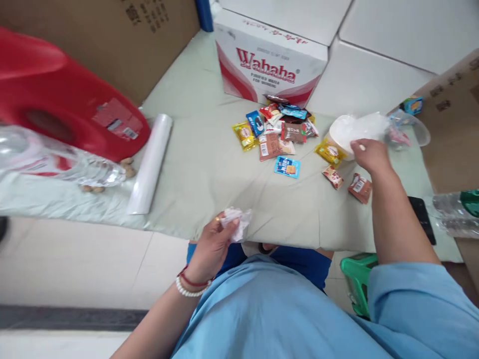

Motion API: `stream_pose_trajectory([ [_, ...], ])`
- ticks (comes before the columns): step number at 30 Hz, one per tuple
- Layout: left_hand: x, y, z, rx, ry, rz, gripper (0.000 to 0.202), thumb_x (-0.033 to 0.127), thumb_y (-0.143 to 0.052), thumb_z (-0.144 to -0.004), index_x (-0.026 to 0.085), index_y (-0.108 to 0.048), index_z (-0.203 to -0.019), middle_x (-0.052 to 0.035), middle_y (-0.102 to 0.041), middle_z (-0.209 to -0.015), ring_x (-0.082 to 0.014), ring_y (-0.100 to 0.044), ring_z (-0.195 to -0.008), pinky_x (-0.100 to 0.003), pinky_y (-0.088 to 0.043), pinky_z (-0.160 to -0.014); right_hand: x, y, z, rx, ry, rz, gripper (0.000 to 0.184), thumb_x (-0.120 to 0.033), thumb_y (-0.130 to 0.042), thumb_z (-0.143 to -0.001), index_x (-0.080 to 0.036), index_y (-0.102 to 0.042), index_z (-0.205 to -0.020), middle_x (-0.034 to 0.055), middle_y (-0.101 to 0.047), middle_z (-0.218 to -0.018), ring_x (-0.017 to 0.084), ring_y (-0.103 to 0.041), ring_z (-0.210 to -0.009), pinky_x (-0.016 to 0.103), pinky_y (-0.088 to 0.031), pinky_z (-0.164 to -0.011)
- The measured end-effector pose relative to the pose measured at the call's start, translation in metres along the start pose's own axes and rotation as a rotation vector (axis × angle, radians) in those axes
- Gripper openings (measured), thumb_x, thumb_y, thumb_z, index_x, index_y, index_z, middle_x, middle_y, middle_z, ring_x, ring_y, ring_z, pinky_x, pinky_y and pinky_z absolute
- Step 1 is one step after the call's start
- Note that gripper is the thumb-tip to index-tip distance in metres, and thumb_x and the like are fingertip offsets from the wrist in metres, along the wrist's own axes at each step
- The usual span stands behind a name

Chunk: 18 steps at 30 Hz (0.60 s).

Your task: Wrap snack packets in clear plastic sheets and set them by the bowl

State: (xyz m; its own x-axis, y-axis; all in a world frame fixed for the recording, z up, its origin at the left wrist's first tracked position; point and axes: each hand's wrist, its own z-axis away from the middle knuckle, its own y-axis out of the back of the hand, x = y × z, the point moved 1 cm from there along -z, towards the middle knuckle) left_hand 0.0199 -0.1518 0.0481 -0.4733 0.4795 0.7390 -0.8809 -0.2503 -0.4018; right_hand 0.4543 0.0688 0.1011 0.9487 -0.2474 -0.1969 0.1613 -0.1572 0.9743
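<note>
My left hand is closed around a crumpled piece of thin white plastic near the table's front edge. At the right, my right hand has its fingers closed at the edge of thin, pale white plastic, which is blurred. It adjoins a round white thing, like a roll or tub. Small wrapped snacks lie close by: a yellow packet, a cream and red one and a brown one. Several more packets form a pile in the middle, with a blue packet in front.
A white Wahaha carton stands behind the pile. On the left are a large red jug, a clear bottle and a white roll. A dark phone-like slab and another bottle lie right; a green stool stands below.
</note>
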Motion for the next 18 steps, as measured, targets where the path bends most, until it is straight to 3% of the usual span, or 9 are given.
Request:
stream_pose_trajectory([
  [2, -0.002, -0.006, -0.006, -0.070, -0.014, -0.015, 0.054, 0.053, -0.099, -0.069, 0.018, -0.076, -0.104, -0.0028, -0.074, -0.096, -0.0150, -0.065, -0.086, -0.025, -0.053, -0.074, -0.015, -0.002, 0.034, 0.261, 0.088, -0.151, 0.035, -0.035, -0.054, -0.103, -0.013, -0.079, -0.114, 0.0234, -0.076, -0.120, 0.032, -0.066, -0.118, 0.051, -0.041, -0.111],
  [3, -0.003, -0.009, -0.011, -0.110, -0.021, -0.029, 0.054, 0.052, -0.098, -0.070, 0.018, -0.076, -0.107, -0.0034, -0.074, -0.098, -0.0158, -0.065, -0.088, -0.025, -0.052, -0.075, -0.027, -0.006, 0.057, 0.285, 0.114, -0.310, 0.037, -0.041, -0.053, -0.104, -0.016, -0.078, -0.108, 0.0198, -0.077, -0.113, 0.030, -0.068, -0.110, 0.050, -0.047, -0.105],
  [4, -0.004, -0.013, -0.017, -0.149, -0.032, -0.043, 0.055, 0.050, -0.098, -0.071, 0.018, -0.076, -0.110, -0.0042, -0.074, -0.102, -0.0168, -0.065, -0.091, -0.026, -0.052, -0.077, -0.043, -0.014, 0.081, 0.208, 0.151, -0.523, 0.038, -0.049, -0.055, -0.103, -0.019, -0.077, -0.103, 0.0150, -0.077, -0.105, 0.028, -0.070, -0.098, 0.047, -0.053, -0.095],
  [6, -0.004, -0.021, -0.031, -0.215, -0.068, -0.058, 0.057, 0.043, -0.099, -0.070, 0.019, -0.073, -0.115, -0.0053, -0.074, -0.109, -0.0187, -0.066, -0.097, -0.028, -0.053, -0.082, -0.083, -0.036, 0.130, -0.245, 0.299, -0.879, 0.039, -0.059, -0.066, -0.096, -0.025, -0.077, -0.111, 0.0093, -0.077, -0.110, 0.025, -0.072, -0.091, 0.042, -0.058, -0.085],
  [8, -0.004, -0.030, -0.048, -0.255, -0.101, -0.058, 0.062, 0.037, -0.101, -0.066, 0.020, -0.070, -0.117, -0.0050, -0.073, -0.111, -0.0194, -0.067, -0.100, -0.029, -0.053, -0.085, -0.121, -0.060, 0.167, -0.591, 0.339, -1.132, 0.049, -0.064, -0.072, -0.092, -0.028, -0.075, -0.124, 0.0072, -0.077, -0.108, 0.022, -0.072, -0.083, 0.038, -0.059, -0.076],
  [10, -0.006, -0.036, -0.063, -0.271, -0.118, -0.071, 0.065, 0.036, -0.102, -0.063, 0.020, -0.068, -0.115, -0.0039, -0.073, -0.108, -0.0191, -0.068, -0.097, -0.029, -0.054, -0.084, -0.147, -0.081, 0.182, -0.706, 0.313, -1.247, 0.045, -0.064, -0.078, -0.086, -0.026, -0.078, -0.110, 0.0035, -0.075, -0.093, 0.018, -0.067, -0.075, 0.033, -0.056, -0.071],
  [13, -0.010, -0.035, -0.077, -0.214, -0.153, -0.116, 0.056, 0.042, -0.101, -0.065, 0.019, -0.067, -0.102, -0.0012, -0.072, -0.095, -0.0159, -0.066, -0.085, -0.027, -0.053, -0.077, -0.157, -0.101, 0.180, -0.652, 0.178, -1.381, 0.042, -0.063, -0.084, -0.079, -0.023, -0.077, -0.090, -0.0005, -0.069, -0.078, 0.015, -0.058, -0.067, 0.030, -0.051, -0.067],
  [18, -0.018, -0.019, -0.081, -0.070, -0.200, -0.002, 0.051, 0.050, -0.099, -0.066, 0.019, -0.063, -0.083, 0.0040, -0.063, -0.078, -0.0115, -0.057, -0.073, -0.025, -0.051, -0.071, -0.141, -0.108, 0.172, -0.492, -0.072, -1.593, 0.042, -0.058, -0.093, -0.068, -0.024, -0.075, -0.086, -0.0019, -0.066, -0.079, 0.011, -0.051, -0.061, 0.028, -0.047, -0.060],
])
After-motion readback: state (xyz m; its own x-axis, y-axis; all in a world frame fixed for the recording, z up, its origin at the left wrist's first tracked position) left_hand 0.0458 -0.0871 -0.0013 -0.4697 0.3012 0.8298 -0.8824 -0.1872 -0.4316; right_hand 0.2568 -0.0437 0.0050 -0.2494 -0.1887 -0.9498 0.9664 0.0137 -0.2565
